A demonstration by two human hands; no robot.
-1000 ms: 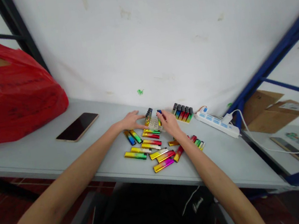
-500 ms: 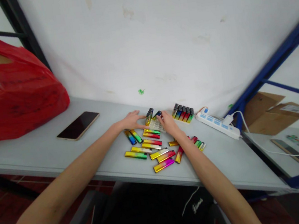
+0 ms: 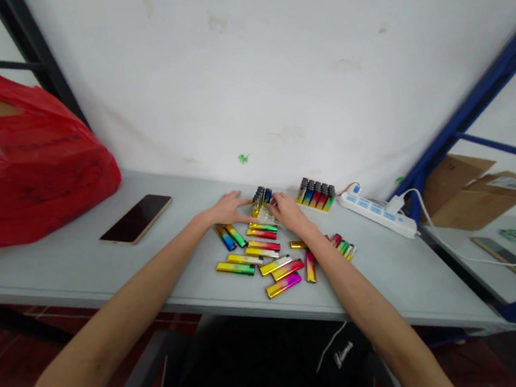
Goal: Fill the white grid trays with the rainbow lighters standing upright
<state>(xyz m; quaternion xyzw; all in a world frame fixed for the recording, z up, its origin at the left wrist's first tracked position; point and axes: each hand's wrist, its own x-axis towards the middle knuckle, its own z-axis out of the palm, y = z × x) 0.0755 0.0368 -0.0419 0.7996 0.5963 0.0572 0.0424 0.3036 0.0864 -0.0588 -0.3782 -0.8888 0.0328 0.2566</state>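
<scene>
Lighters (image 3: 264,246) lie loose across the desk (image 3: 190,254); others stand upright in 2 trays, left (image 3: 268,217) and right (image 3: 313,208). The left hand (image 3: 229,210), spread open, seemingly steadies the left tray; the right hand (image 3: 288,210) curls there, grip unclear, its forearm overhanging loose lighters.

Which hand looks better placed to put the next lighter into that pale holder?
Probably the right hand: its fingertips are at a blue lighter by the exposed part of the holder. The left hand is spread beside the standing lighters.
</scene>
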